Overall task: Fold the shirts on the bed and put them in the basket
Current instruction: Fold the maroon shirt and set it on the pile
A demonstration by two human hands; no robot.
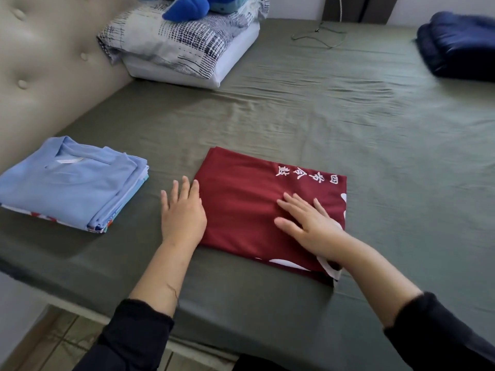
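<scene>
folded maroon shirt (249, 207) near the bed's (348, 124) near edge, white lettering along its far side. right hand (308, 223) flat on top, fingers straight and spread — gripping nothing. left hand (182, 212) flat too, at the shirt's left edge. stack of folded blue shirts (72, 183) further left — apart.
</scene>
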